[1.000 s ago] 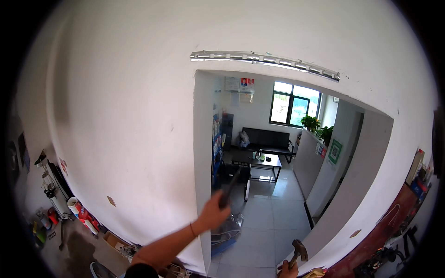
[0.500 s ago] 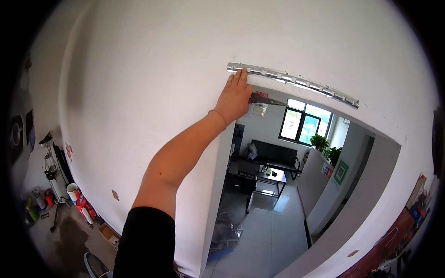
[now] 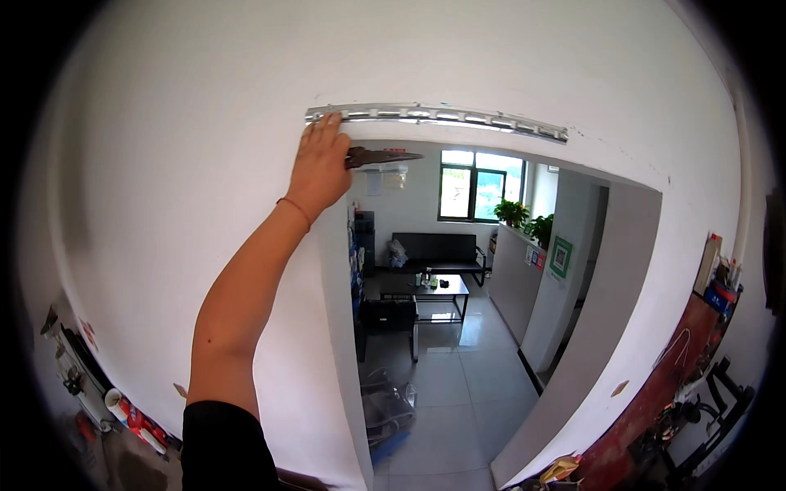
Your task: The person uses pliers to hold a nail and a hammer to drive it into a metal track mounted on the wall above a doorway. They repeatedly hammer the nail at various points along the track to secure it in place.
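Observation:
A long silver metal rail with a row of slots lies along the white wall, just above the doorway. My left hand reaches up to its left end, with the fingertips pressed on the rail. The same hand grips a dark, tapering metal tool between thumb and palm, its point directed to the right below the rail. The tool's handle end is hidden in the hand, so its exact kind does not show. My right hand is out of view.
Through the doorway stand a black sofa, a low table and potted plants on a partition. A clear plastic bag lies inside by the left jamb. Tools crowd a red bench at right.
The view has turned right, so rail, doorway and hand appear farther left. My left hand stays at the rail's left end, still gripping the pointed metal tool.

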`<state>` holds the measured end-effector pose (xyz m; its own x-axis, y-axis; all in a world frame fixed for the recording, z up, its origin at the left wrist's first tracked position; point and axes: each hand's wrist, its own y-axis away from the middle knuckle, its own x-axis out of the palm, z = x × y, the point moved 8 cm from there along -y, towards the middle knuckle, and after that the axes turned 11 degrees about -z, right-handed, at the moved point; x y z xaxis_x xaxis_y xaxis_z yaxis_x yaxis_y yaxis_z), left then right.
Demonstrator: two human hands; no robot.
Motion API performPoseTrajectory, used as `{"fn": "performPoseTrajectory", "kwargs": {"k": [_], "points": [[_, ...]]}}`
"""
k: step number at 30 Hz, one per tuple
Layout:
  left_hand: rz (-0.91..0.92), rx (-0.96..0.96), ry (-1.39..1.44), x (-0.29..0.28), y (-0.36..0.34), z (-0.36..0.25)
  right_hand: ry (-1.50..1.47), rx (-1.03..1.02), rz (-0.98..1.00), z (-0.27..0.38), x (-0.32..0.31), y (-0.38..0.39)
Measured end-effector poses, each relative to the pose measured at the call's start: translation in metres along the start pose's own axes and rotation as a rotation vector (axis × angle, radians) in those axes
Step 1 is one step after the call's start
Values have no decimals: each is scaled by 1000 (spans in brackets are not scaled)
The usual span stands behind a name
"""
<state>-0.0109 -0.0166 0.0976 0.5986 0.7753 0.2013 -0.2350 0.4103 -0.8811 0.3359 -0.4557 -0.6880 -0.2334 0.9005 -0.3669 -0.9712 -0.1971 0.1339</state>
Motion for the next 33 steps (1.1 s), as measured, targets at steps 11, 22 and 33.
{"fn": "performPoseTrajectory", "kwargs": {"k": [11, 22, 33], "points": [[512, -624, 565, -12, 103, -118, 119, 64, 84, -47, -7, 26], [2024, -1740, 2015, -209, 428, -562, 103, -115, -34, 47, -44, 86], [2519, -1573, 1807, -292, 440, -649, -51, 82, 156, 85, -55, 121]]}}
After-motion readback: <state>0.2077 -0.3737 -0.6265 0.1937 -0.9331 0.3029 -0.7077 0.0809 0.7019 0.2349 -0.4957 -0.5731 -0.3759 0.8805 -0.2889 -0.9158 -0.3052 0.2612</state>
